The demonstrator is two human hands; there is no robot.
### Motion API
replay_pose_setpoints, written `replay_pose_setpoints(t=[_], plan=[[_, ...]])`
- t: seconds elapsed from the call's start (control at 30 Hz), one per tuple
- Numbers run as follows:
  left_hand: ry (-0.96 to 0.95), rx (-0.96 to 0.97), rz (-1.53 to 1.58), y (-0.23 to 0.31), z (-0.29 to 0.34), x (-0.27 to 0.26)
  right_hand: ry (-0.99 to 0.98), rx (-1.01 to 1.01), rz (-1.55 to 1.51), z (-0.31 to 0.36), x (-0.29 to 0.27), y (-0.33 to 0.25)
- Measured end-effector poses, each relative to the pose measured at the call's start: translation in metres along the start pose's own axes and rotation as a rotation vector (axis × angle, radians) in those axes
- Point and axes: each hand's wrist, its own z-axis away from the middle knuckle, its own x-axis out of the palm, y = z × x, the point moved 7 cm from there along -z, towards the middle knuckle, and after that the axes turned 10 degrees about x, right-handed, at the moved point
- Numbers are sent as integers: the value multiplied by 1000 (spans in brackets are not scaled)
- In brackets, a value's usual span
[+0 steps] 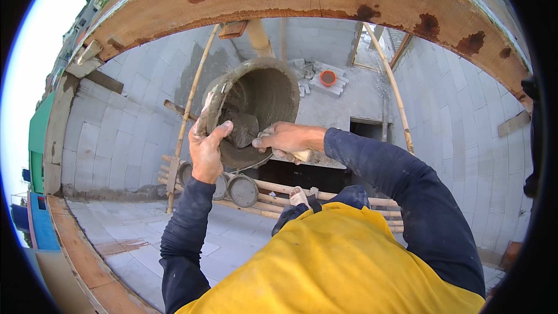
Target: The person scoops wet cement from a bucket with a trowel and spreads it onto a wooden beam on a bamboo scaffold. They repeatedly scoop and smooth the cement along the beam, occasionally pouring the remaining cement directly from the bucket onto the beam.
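Bucket point(278, 92), coated in grey, is tipped between the two hands, its open mouth turned toward the left fingers point(220, 132) and its body reaching away beyond both sets of fingers. Furthest left, a slanting bamboo pole point(195, 90) stands just outside the left fingers. Below those fingers, a row of round grey containers point(243, 191) sits at a bamboo platform point(272, 199); whether their grey faces are contents or undersides, I cannot tell. The left hand point(206, 156) has its fingers clamped on the near left rim of the bucket, thumb at the mouth.

Just right of that thumb, inside the bucket, is a grey, mortar-like mass point(242, 130) with a flat face; a tool's blade may be part of it, but I cannot tell. The right hand point(289, 139), at the bucket's lower right rim, has its fingers point(266, 141) closed together around a wooden handle point(302, 155), whose pale end sticks out below them. Up and right of the right fingers, well apart, a small orange pail point(328, 78) with dull brownish contents stands on pale blocks point(319, 88). Further right leans another bamboo pole point(394, 90).
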Motion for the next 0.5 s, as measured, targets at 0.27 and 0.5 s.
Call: replay_pose_setpoints(t=[0.27, 0.5], plan=[[386, 49, 223, -14, 12, -58, -25, -7, 149, 25, -18, -48], [596, -35, 440, -53, 33, -138, -26, -160, 218, 131, -64, -122]])
